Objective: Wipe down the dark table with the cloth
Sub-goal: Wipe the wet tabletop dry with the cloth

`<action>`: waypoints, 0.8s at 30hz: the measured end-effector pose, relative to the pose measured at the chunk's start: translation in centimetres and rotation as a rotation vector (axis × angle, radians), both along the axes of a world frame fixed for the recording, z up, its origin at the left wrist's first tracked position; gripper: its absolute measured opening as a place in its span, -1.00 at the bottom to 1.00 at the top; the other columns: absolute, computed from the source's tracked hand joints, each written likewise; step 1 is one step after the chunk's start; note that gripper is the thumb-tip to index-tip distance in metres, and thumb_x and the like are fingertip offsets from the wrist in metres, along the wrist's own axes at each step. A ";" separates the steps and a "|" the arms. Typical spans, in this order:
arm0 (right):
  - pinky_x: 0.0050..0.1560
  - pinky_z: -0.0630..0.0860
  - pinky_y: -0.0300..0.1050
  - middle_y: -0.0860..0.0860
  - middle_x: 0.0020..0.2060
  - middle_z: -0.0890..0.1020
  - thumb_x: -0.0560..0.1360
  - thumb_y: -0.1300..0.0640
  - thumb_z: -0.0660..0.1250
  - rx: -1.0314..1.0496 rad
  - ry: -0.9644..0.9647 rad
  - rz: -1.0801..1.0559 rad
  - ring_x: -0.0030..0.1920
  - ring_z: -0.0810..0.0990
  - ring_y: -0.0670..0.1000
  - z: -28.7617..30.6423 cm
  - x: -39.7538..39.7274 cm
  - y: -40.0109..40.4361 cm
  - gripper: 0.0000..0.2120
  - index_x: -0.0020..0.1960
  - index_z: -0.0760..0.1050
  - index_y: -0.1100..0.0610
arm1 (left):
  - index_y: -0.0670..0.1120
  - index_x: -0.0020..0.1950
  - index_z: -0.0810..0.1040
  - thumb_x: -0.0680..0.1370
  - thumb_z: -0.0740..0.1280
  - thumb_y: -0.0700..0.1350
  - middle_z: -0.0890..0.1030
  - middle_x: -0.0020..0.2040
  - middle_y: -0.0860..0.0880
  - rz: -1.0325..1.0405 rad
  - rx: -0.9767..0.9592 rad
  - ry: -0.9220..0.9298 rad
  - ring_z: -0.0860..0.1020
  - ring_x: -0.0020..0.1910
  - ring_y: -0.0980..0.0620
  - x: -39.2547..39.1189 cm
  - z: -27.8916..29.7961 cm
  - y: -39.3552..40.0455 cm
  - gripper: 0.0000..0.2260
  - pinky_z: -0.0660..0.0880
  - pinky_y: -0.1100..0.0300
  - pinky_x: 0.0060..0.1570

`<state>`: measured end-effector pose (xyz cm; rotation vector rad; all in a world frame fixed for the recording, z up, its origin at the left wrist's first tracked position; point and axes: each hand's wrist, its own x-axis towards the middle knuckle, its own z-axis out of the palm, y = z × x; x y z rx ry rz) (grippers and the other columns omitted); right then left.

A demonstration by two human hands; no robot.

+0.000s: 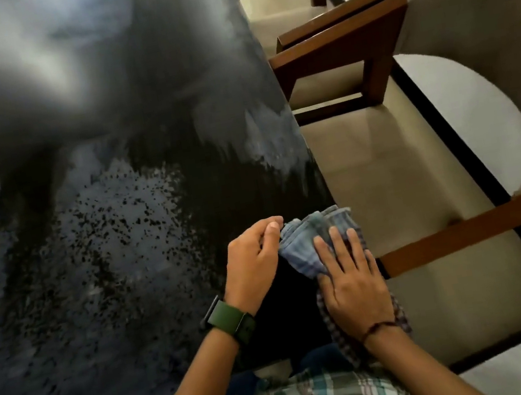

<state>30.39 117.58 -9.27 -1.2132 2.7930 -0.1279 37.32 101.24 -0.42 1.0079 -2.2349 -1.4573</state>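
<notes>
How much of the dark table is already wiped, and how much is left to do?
Done: little, as far as I can tell. A darker strip of the table near the cloth may be wiped. In hand: the right hand presses flat on the cloth at the right edge, and the left hand pinches its corner. Left: the speckled and hazy areas over most of the surface.

Just the one head-worn cam here, wide-angle, looking steeply forward and down over the dark bench (100, 163) from its near end (edges bend a lot). The bench runs off toward 12 o'clock, chairs (438, 68) line up from 1 to 4 o'clock, and both hands sit close, low-centre around 5.
</notes>
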 end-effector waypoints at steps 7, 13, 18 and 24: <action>0.37 0.21 0.23 0.12 0.49 0.21 0.53 -0.08 -0.05 -0.042 -0.119 0.076 0.49 0.12 0.20 0.5 -6.3 -5.1 -0.45 0.50 0.18 0.02 | -0.11 0.11 0.58 0.58 0.16 -0.14 0.63 0.05 -0.02 0.088 -0.061 -0.051 0.55 0.04 0.13 -2.4 -1.0 1.0 -0.77 0.42 0.38 -0.01; 0.44 0.10 0.20 0.09 0.53 0.07 0.59 -0.08 -0.02 -0.038 -0.170 0.038 0.52 -0.03 0.16 0.2 -10.3 -11.2 -0.47 0.53 0.07 0.01 | -0.10 0.12 0.57 0.58 0.16 -0.13 0.65 0.01 -0.04 0.086 -0.098 -0.091 0.59 -0.04 0.03 -2.6 -0.5 2.6 -0.77 0.49 0.16 -0.03; 0.38 0.23 0.14 0.12 0.45 0.29 0.52 -0.08 -0.01 -0.078 -0.062 0.199 0.45 0.24 0.18 -0.5 -5.1 -1.5 -0.45 0.47 0.24 0.05 | -0.15 0.11 0.58 0.58 0.17 -0.16 0.64 0.05 -0.06 0.120 -0.153 -0.071 0.53 -0.01 0.16 -2.9 -0.1 1.7 -0.78 0.34 0.60 -0.11; 0.38 0.20 0.19 0.11 0.46 0.28 0.51 -0.07 0.00 -0.045 -0.071 0.194 0.46 0.22 0.16 0.2 -8.3 -5.7 -0.45 0.47 0.24 0.04 | -0.12 0.12 0.57 0.58 0.17 -0.15 0.63 0.05 -0.02 0.159 -0.142 -0.057 0.54 0.02 0.15 -3.3 0.2 0.0 -0.77 0.32 0.61 -0.09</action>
